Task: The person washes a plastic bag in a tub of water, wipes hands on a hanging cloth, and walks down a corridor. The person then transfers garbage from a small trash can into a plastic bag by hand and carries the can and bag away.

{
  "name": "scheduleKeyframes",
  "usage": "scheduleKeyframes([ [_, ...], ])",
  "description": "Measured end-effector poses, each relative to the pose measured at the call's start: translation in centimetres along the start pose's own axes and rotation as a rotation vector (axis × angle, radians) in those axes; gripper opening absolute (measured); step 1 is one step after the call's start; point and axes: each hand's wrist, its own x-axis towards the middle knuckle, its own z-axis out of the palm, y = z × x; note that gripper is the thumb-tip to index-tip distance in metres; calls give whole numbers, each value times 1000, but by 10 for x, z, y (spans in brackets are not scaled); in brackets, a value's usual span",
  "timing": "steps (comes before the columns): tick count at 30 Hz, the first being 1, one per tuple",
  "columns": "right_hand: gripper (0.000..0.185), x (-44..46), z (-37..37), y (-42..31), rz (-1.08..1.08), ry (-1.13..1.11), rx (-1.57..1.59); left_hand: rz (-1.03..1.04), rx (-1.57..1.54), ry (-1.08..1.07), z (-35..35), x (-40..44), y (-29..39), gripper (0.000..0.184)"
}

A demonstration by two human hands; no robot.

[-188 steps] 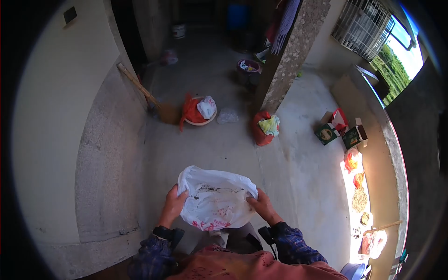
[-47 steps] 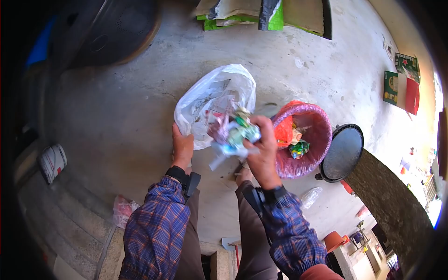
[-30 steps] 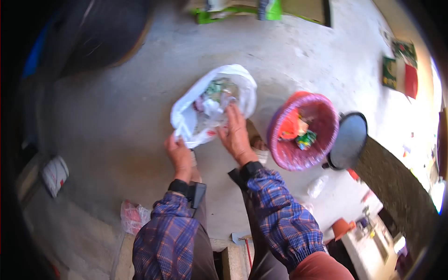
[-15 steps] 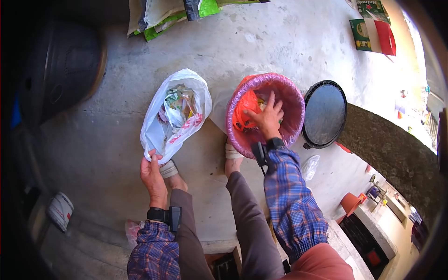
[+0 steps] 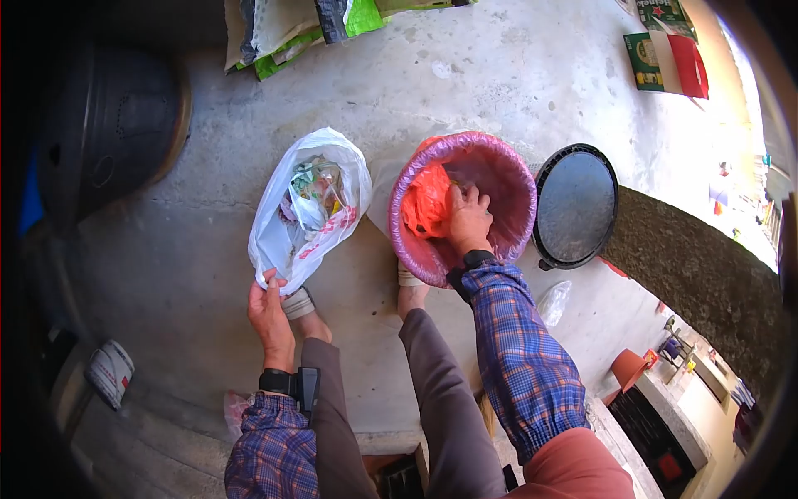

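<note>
My left hand (image 5: 270, 323) pinches the near rim of a white plastic bag (image 5: 269, 229), which stands open on the floor. Crumpled wrappers and clear plastic (image 5: 316, 195) lie inside it. To the right is a bin lined with a shiny pink-purple bag (image 5: 409, 259). My right hand (image 5: 470, 220) reaches down into this bin, its fingers curled against a crumpled orange-red plastic bag (image 5: 426, 201). The fingertips are partly hidden, but they appear closed on that bag.
A round black lid or tray (image 5: 578, 208) is right of the bin, beside a dark stone slab (image 5: 698, 266). A large dark tub (image 5: 125, 125) stands at the left. Folded sacks (image 5: 291, 29) and a green-and-red carton (image 5: 667, 65) lie farther off. My feet are just behind both containers.
My right hand has gone from spread fingers over the bin's contents to curled fingers at the orange-red bag, which has bunched up. My left hand keeps its pinch on the white bag.
</note>
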Motion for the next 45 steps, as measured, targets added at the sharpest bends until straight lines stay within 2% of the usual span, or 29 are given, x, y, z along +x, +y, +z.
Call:
scheduleKeyframes([
  [3,60,6,6,17,-135,26,171,32,-34,54,6,-4,8,26],
  [8,52,-16,-34,40,-253,136,267,13,-149,49,1,2,10,19],
  [10,47,-25,-48,47,-286,215,245,-20,27,30,-8,7,6,21],
  [12,46,-38,-62,54,-266,234,270,-29,-51,47,-2,8,4,25],
  [14,46,-51,-70,61,-239,243,309,-71,-214,-133,1,6,8,33],
  [16,46,-63,-83,63,-217,258,351,-67,-218,-155,6,2,14,38],
  [18,46,-76,-99,64,-100,278,482,-62,-217,-171,7,-1,19,44],
  [20,43,-88,-115,61,-136,313,454,-49,-203,-210,6,-4,20,50],
  [24,44,-111,-153,20,-189,341,521,-41,-148,-160,3,-10,19,51],
  [26,47,-117,-171,-15,-309,314,475,-39,-64,-220,-6,-6,11,53],
  [30,49,-109,-176,-74,-527,200,372,-98,-185,-225,-9,-3,9,55],
  [32,41,-97,-166,-105,-644,118,401,-103,-194,-214,-11,-2,11,52],
  [33,33,-87,-152,-118,-731,93,371,-39,-85,-222,-14,0,10,51],
  [34,27,-77,-136,-135,-722,-4,208,21,27,-231,-17,1,9,50],
  [36,22,-57,-87,-178,-715,-39,0,21,-29,-266,-19,0,9,50],
  [37,21,-45,-66,-210,-704,-145,-108,28,-85,-310,-16,0,8,49],
  [39,24,-30,-8,-259,-717,-69,20,24,-144,-340,-12,-3,-2,49],
  [40,27,-26,32,-269,-859,116,159,31,-203,-330,-12,-3,-5,49],
  [41,24,-36,20,-281,-825,66,234,-36,-155,-345,-17,-4,8,50],
  [42,25,-41,21,-284,-841,228,451,-46,-156,-357,-21,-4,9,50],
  [44,23,-61,-15,-260,-794,220,762,-98,-307,-302,-28,-2,12,51],
  [45,21,-74,-29,-237,-693,212,797,-95,-234,-315,-33,2,14,51],
])
